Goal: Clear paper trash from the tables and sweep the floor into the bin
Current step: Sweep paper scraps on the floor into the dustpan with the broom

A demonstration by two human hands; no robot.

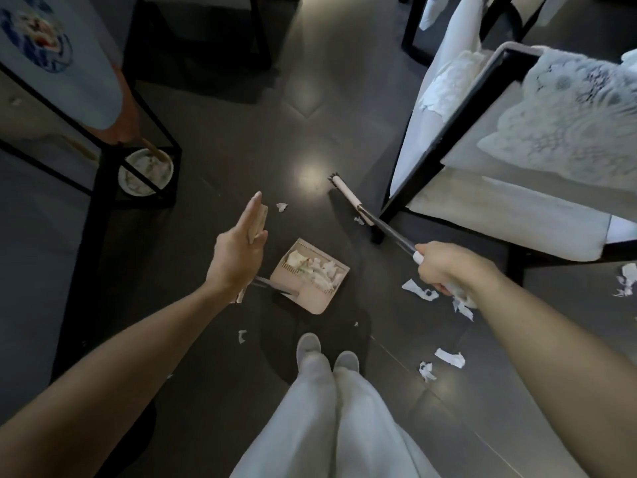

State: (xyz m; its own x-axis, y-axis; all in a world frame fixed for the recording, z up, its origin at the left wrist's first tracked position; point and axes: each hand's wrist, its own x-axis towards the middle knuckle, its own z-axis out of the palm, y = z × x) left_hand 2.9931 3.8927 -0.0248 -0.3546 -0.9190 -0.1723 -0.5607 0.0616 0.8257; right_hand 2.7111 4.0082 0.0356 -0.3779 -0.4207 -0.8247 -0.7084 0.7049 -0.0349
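A pink dustpan (312,298) stands on the dark floor ahead of my feet, with several crumpled paper pieces in it. Its beige handle (259,220) rises into my left hand (238,250), which holds it between thumb and palm, fingers straight. My right hand (444,267) grips the broom's dark handle (396,236). The broom head (348,198) rests on the floor beside the right table's leg. Torn paper scraps lie on the floor at right (418,289), near my right foot (450,357) and by the broom (282,207).
A round white bin (144,172) with paper in it sits under the black-framed table (103,160) at left. A table (517,205) with lace cloth stands at right, more scraps (625,279) below it. My feet (327,353) are behind the dustpan.
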